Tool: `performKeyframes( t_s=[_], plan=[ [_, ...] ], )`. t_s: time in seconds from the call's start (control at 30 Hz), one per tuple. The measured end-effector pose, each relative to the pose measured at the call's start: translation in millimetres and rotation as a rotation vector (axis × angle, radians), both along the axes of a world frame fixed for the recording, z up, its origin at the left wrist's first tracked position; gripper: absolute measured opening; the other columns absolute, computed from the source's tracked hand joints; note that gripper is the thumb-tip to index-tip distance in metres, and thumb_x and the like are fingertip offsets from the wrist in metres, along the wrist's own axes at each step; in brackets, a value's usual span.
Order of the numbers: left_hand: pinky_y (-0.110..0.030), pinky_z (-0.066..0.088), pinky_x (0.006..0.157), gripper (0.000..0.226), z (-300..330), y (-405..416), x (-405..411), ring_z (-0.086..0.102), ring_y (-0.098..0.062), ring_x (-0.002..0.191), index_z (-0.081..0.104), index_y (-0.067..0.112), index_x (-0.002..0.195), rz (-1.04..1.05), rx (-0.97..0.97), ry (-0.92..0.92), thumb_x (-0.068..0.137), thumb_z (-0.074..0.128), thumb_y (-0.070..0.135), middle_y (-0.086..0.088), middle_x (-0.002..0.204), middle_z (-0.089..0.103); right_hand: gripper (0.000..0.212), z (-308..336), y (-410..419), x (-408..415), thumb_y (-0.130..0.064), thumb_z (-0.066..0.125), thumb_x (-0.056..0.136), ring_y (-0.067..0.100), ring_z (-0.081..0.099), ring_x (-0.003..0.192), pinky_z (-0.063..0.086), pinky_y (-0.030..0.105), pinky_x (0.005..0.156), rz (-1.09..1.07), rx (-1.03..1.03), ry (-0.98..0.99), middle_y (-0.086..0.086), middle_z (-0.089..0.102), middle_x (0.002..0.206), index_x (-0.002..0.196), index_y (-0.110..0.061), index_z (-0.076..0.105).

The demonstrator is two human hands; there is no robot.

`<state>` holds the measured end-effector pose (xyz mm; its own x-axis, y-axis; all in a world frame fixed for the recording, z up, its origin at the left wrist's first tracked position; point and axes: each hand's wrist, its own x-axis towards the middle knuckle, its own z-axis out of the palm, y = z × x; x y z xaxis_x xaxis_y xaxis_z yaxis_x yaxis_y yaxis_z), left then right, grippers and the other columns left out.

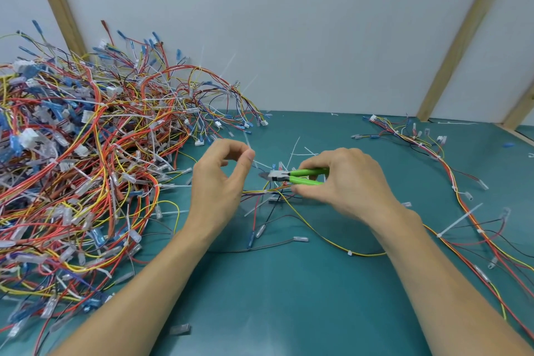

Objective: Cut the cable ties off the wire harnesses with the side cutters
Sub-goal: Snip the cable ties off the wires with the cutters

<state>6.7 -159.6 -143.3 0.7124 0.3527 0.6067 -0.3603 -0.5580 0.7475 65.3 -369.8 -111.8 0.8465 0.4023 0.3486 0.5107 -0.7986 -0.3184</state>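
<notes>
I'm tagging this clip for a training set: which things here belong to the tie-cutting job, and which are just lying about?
In the job:
side cutters, held by the right hand
cable tie, pinched by the left hand
harness under the hands
harness pile

Lying about:
cut tie scraps
loose clear sleeve
wooden frame strips

Bright even light, soft shadows, wide-angle bowing at edges

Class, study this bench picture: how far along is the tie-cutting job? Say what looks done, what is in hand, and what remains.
Done: loose cut ties lie on the mat, and one harness is set aside on the right. In hand: the right hand grips the green side cutters over a harness, while the left hand pinches a tie. Left: the big pile, so most remains.
</notes>
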Motion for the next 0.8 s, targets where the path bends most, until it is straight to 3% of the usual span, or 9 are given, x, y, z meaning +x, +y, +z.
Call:
performKeyframes(
  t_s=[0.1, 0.17, 0.27, 0.37, 0.5, 0.7, 0.8],
  plan=[
    [-0.037, 0.055, 0.077, 0.01, 3.0, 2.8, 0.8, 0.071, -0.016, 0.078, 0.056, 0.01, 0.095, -0.006, -0.136, -0.061, 0.103, 0.054, 0.015, 0.004, 0.085, 0.071, 0.03, -2.8, -4.3, 3.8, -0.066, 0.069, 0.079, 0.016, 0.06, 0.081, 0.045, 0.032, 0.069, -0.071, 0.054, 0.024, -0.016, 0.07, 0.08, 0.088, -0.038, 0.07],
    [-0.038, 0.055, 0.07, 0.011, 1.3, 2.4, 2.0, 0.07, -0.022, 0.068, 0.051, 0.008, 0.095, -0.073, -0.195, -0.033, 0.105, 0.049, 0.013, -0.001, 0.08, 0.072, 0.023, -7.1, -2.1, 5.9, -0.053, 0.067, 0.087, 0.018, 0.06, 0.074, 0.046, 0.035, 0.069, -0.076, 0.232, 0.121, -0.015, 0.066, 0.072, 0.083, -0.031, 0.065],
    [-0.035, 0.05, 0.058, 0.009, -4.6, -2.3, 2.7, 0.062, -0.023, 0.058, 0.059, 0.015, 0.093, -0.149, -0.14, 0.065, 0.101, 0.057, 0.014, -0.003, 0.07, 0.067, 0.015, -6.3, 4.4, 5.5, -0.022, 0.067, 0.094, 0.019, 0.052, 0.058, 0.046, 0.035, 0.061, 0.041, 0.644, 0.344, -0.009, 0.057, 0.058, 0.08, -0.022, 0.064],
    [-0.032, 0.048, 0.059, 0.008, -10.0, -6.2, 3.5, 0.057, -0.015, 0.058, 0.069, 0.023, 0.089, -0.211, 0.0, 0.153, 0.096, 0.067, 0.02, 0.006, 0.067, 0.065, 0.004, -2.0, 8.6, -0.2, -0.011, 0.069, 0.094, 0.018, 0.051, 0.055, 0.043, 0.029, 0.05, 0.2, 0.852, 0.539, -0.001, 0.059, 0.063, 0.091, -0.012, 0.071],
    [-0.028, 0.043, 0.059, 0.005, -14.5, -9.1, 3.5, 0.052, -0.009, 0.06, 0.074, 0.024, 0.087, -0.24, 0.111, 0.173, 0.092, 0.072, 0.022, 0.019, 0.066, 0.061, 0.007, -2.1, 11.6, -3.6, -0.012, 0.071, 0.095, 0.016, 0.057, 0.059, 0.047, 0.026, 0.049, 0.262, 0.85, 0.59, 0.0, 0.071, 0.073, 0.095, -0.007, 0.076],
    [-0.037, 0.051, 0.058, 0.006, -12.5, -10.7, 2.5, 0.055, -0.011, 0.06, 0.076, 0.026, 0.087, -0.234, 0.095, 0.143, 0.091, 0.073, 0.022, 0.018, 0.068, 0.065, 0.008, -4.7, 13.6, -3.0, -0.009, 0.073, 0.093, 0.013, 0.062, 0.062, 0.052, 0.027, 0.056, 0.217, 0.795, 0.542, -0.001, 0.072, 0.074, 0.087, -0.013, 0.075],
    [-0.038, 0.053, 0.058, 0.005, -12.3, -10.4, 2.4, 0.058, -0.012, 0.061, 0.076, 0.024, 0.088, -0.228, 0.085, 0.124, 0.091, 0.073, 0.022, 0.017, 0.07, 0.067, 0.007, -7.8, 12.4, -1.1, -0.013, 0.08, 0.086, 0.007, 0.065, 0.063, 0.051, 0.021, 0.059, 0.167, 0.732, 0.455, -0.009, 0.071, 0.07, 0.089, -0.018, 0.076]
  ],
)
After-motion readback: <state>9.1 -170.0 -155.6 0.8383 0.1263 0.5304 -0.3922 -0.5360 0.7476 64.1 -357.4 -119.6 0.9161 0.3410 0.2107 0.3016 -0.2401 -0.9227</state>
